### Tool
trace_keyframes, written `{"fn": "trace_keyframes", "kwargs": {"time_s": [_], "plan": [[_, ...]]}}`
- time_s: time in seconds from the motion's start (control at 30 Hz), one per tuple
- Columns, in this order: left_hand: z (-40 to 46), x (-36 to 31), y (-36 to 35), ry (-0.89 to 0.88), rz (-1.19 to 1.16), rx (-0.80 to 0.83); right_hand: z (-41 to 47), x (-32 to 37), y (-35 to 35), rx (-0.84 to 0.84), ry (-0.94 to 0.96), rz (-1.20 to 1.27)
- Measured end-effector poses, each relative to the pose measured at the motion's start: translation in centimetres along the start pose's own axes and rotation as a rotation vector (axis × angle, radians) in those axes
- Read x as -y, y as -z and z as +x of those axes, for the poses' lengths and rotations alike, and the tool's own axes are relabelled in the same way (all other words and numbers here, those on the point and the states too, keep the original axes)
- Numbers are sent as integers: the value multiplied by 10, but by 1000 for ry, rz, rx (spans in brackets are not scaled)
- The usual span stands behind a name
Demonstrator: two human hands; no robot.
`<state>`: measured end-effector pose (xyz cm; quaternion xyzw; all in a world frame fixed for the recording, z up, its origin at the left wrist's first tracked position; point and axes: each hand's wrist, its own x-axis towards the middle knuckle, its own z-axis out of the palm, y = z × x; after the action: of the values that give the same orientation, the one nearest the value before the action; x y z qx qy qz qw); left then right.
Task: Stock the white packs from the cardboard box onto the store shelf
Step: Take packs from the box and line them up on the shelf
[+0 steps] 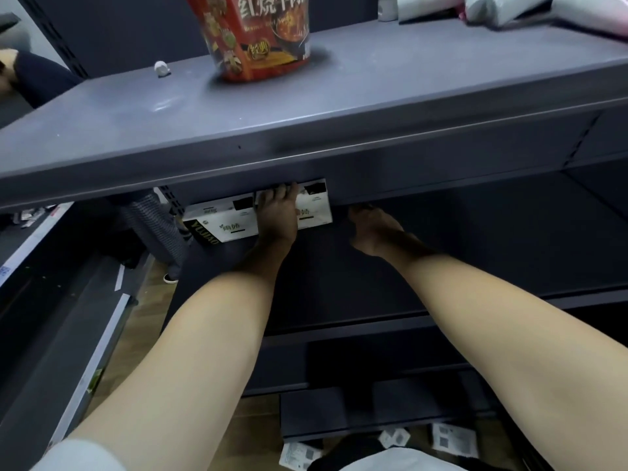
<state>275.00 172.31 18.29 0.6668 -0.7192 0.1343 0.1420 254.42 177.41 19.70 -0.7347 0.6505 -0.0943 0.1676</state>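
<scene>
At centre frame, a person's left hand (277,215) lies flat with straight fingers against the front of a white pack (307,207) on the lower shelf (441,266), partly hidden beneath the upper shelf (306,130). A second white pack (221,226) sits touching it on the left. The right hand (372,232), just right of the packs, rests on the lower shelf with loosely curled fingers, holding nothing. A red noodle cup (255,35) stands at top centre.
</scene>
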Motion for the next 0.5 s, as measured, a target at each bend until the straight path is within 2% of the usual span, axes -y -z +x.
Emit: {"fn": "trace_keyframes", "kwargs": {"time_s": [0.17,0.33,0.5], "plan": [[1,-18,22,27,-1,67,-15,-7,8,17,14,30],[-28,-67,45,-216,-90,38,-45,-35,28,-32,-17,34],[-63,-148,51,-295,-299,167,-88,-106,44,-106,-113,3]]}}
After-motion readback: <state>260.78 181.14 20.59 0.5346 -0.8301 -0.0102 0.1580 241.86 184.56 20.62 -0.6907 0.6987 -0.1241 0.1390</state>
